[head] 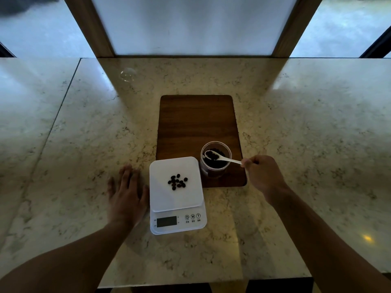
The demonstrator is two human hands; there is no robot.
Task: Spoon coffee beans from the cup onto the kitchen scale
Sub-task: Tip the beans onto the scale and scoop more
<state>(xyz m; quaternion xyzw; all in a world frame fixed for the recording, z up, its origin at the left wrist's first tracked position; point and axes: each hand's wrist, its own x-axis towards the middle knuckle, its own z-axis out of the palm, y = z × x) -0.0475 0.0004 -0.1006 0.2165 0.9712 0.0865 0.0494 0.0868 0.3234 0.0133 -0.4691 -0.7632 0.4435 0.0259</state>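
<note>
A clear cup (215, 166) holding dark coffee beans stands on the near right corner of a wooden board (197, 123). My right hand (263, 176) grips the handle of a white spoon (222, 158); its bowl sits over the cup's mouth with a few beans in it. Left of the cup is a white kitchen scale (176, 195), with a small pile of coffee beans (177, 181) on its platform. My left hand (127, 193) lies flat on the counter, fingers spread, right beside the scale's left edge.
The marble counter (296, 134) stretches wide on both sides, with a seam at the left. A faint round mark (128, 74) shows at the back left. Behind the counter are wooden window frames (93, 28). The counter's near edge runs just below my forearms.
</note>
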